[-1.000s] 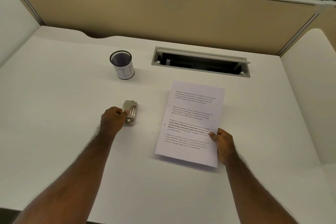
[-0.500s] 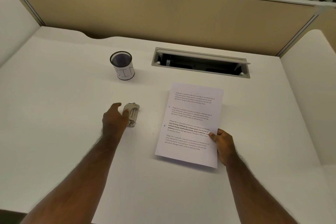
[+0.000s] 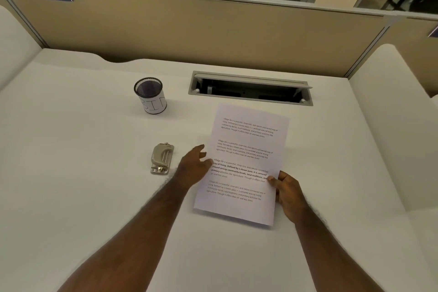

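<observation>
Left hand [image 3: 194, 166] open, fingers spread and loose, holding nothing. Its fingertips are at the left edge of the printed sheet [image 3: 246, 149], touching or just short of it, can't tell which. Right hand [image 3: 288, 193] pinches the sheet's right edge, thumb on top of the text, other fingers underneath. The sheet sits right of the worktop [image 3: 71, 173] centre, long axis running toward the back edge. A shadow under its near edge suggests that end is lifted slightly. The beige hole punch [image 3: 162, 159] lies flat near the worktop centre, just left of the left hand, with nothing touching it and no paper in its slot. The mesh pen cup [image 3: 151, 96] labelled "BIN" stands toward the back edge, left of the open cable hatch [image 3: 250, 89]. Progress, my read: the sheet is in hand and the tool is within reach, but they aren't mated. I can't make out any holes in the left margin, and the left hand covers part of it. Probably left to do: get a two-handed grip, line the margin up with the punch, feed it in and press.
</observation>
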The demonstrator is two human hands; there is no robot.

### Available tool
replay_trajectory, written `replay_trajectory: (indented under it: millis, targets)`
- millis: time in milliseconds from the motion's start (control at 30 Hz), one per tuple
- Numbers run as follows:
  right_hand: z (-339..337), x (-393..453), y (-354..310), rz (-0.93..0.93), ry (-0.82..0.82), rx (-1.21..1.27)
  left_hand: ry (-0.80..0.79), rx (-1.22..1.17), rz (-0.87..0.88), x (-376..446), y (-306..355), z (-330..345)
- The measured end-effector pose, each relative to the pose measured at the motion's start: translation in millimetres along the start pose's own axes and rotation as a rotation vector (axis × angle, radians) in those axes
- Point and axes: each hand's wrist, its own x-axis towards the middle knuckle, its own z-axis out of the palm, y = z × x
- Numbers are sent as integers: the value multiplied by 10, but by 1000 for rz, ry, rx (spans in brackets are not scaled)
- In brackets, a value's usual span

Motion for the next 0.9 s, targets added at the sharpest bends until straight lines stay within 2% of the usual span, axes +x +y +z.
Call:
replay_trajectory:
  millis: [233,333,467,700,800,900]
  targets:
    - [-36,-228,-294,-174,-7,0,-2,-216,162,-56,272,-175]
    - [-30,-308,-459,-281,67,-43,-5,-299,251,-108,401,-272]
    - [-9,-395,-619,-409,157,-120,22,-291,372,-153,500,-357]
    - [69,-387,-424,-384,217,-148,39,-111,393,-172,264,-334]
    - [78,-405,-435,-410,215,-133,55,-89,435,-180,276,-344]
    - [65,-393,-370,-393,214,-109,38,-103,399,-163,256,-314]
